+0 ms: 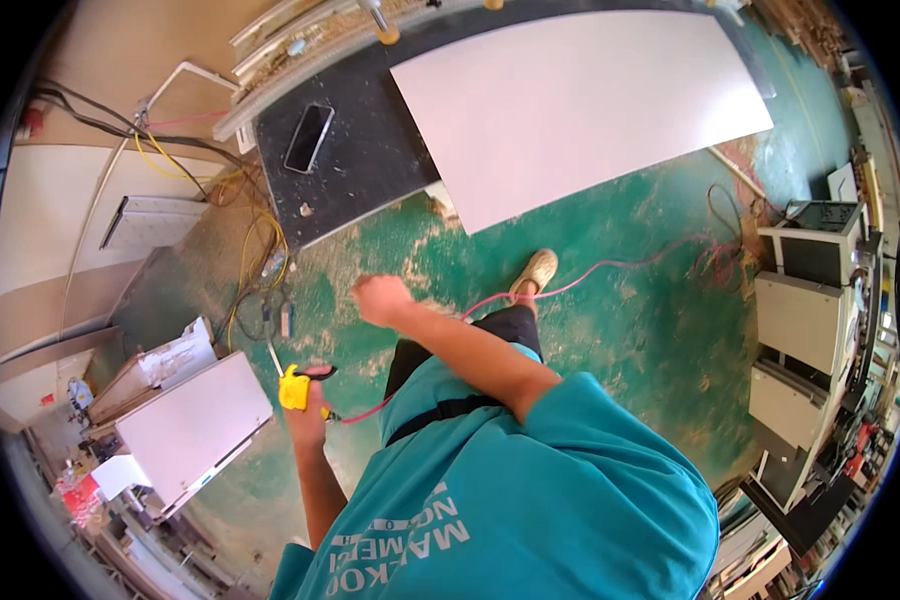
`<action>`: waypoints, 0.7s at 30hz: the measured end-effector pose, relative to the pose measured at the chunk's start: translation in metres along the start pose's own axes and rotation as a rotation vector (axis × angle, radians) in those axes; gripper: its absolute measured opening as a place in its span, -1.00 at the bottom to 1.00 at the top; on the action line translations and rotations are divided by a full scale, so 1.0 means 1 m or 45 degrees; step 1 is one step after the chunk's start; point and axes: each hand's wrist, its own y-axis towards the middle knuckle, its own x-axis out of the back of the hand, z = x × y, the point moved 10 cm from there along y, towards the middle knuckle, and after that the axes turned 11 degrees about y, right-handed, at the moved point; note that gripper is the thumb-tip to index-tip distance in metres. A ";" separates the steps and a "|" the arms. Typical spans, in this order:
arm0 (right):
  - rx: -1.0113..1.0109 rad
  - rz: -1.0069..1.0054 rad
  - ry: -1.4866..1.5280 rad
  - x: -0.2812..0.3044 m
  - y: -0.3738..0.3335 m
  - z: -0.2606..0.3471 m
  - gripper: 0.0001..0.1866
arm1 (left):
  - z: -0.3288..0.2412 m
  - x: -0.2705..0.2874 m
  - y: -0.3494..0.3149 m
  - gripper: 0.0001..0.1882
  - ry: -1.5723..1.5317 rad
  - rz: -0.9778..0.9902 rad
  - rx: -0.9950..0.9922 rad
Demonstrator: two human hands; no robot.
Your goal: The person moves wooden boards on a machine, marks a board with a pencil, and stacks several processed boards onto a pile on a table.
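My left hand [307, 405], low and left of my body, is wrapped round a yellow air blow gun [294, 390]. Its thin pale nozzle points up and away toward the floor. A pink air hose [610, 263] runs from the gun past my body and across the floor to the right. My right hand [380, 300] is held out in front of me with its fingers curled closed; its palm is hidden. Beyond it a large white panel [580, 105] lies on a dark worktable [370, 150], overhanging the near edge. A phone [310, 138] rests on the table's left part.
Yellow and black cables [245, 240] hang and coil at the left. A white-topped cabinet piece [195, 425] stands at lower left. White cabinets [798, 320] line the right side. My shoe [536, 272] is on the green floor [650, 330], close to the hose.
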 end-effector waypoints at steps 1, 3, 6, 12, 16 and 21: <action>0.004 -0.160 0.090 0.026 0.001 -0.010 -0.82 | 0.017 0.004 -0.002 -0.79 -0.093 0.038 0.010; 0.007 -0.463 0.269 0.095 -0.001 -0.048 -0.87 | 0.038 0.001 0.002 -0.77 -0.148 0.152 0.017; -0.380 -0.698 0.447 0.200 -0.030 -0.151 -0.80 | 0.055 -0.043 0.008 -0.67 0.201 0.401 0.051; -0.905 -1.375 0.234 0.396 -0.179 -0.341 -0.70 | -0.110 -0.132 0.039 -0.58 0.591 0.628 -0.633; -1.076 -1.496 -0.023 0.502 -0.215 -0.401 -0.72 | -0.151 -0.155 0.062 -0.59 0.594 0.681 -0.656; -1.079 -1.479 -0.291 0.585 -0.153 -0.439 -0.75 | -0.132 -0.154 0.094 -0.56 0.779 0.699 -0.320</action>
